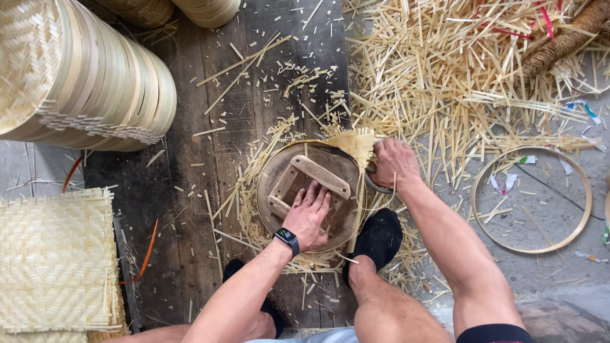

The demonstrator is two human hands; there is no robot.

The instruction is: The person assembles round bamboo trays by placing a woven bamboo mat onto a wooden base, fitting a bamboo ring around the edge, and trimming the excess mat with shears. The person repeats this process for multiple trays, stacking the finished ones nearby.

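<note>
Basically, the left hand (309,216) lay flat, fingers spread and grasping nothing, pressing on a round wooden form (309,194) with a crossed wooden handle (309,180) on top. The form sat on dark floor planks (190,190) just in front of the person's feet in black socks (380,236), one at the form's right edge, the other mostly hidden under the left forearm. A dark smartwatch (287,239) was on the left wrist. The right hand (393,164) was clenched at the form's upper right rim, gripping a curved dark blade or tool (375,186) beside a fringe of woven bamboo mat (353,143) sticking out from under the form; exact grip on the tool was partly hidden by the fingers. Trimmed bamboo strips (273,159) ringed the form, touching its edge. A much larger heap of bamboo offcuts (445,70) covered the floor upper right, well apart from the left hand. A bare bamboo hoop (531,201) lay flat on grey concrete to the right of the right forearm. A stack of round bamboo steamer rims (95,82) lay on its side at upper left. Flat woven bamboo sheets (57,260) were stacked at lower left, with an orange strip (147,251) next to them on the planks.
</note>
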